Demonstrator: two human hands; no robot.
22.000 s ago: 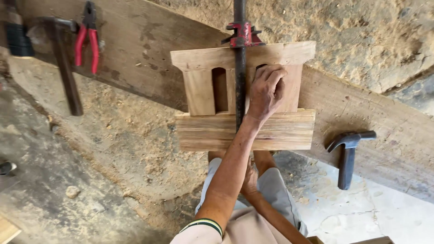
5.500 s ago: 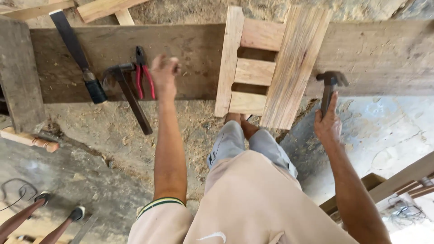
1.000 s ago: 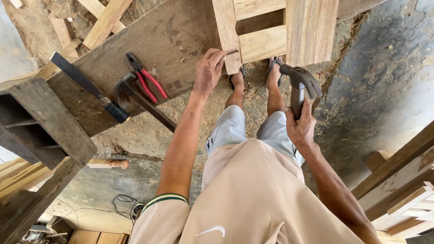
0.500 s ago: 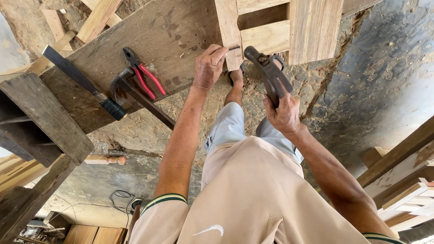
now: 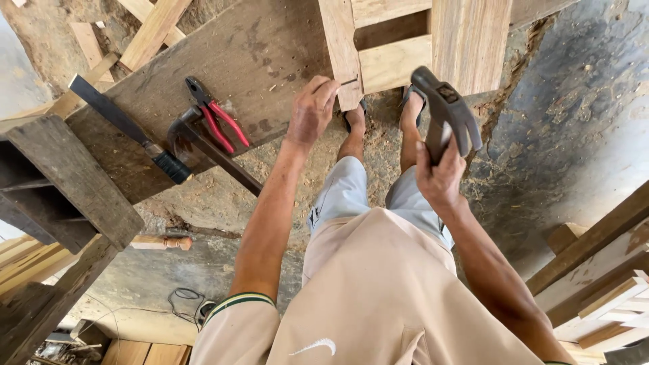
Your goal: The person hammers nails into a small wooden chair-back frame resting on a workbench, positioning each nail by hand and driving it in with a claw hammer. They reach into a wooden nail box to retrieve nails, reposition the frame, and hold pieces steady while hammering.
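Nail (image 5: 349, 82) stands pinched in the left hand's (image 5: 309, 111) fingertips against the near end of a pale wooden slat (image 5: 340, 47) on the bench plank (image 5: 223, 74). Right hand (image 5: 439, 177), fingers wrapped tight round a claw hammer (image 5: 443, 111), holds it raised; nailing seems underway, calling for a square, controlled tap.

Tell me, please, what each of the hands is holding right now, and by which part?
The right hand grips a hammer by its handle, head raised. The left hand pinches a small nail against the wooden frame.
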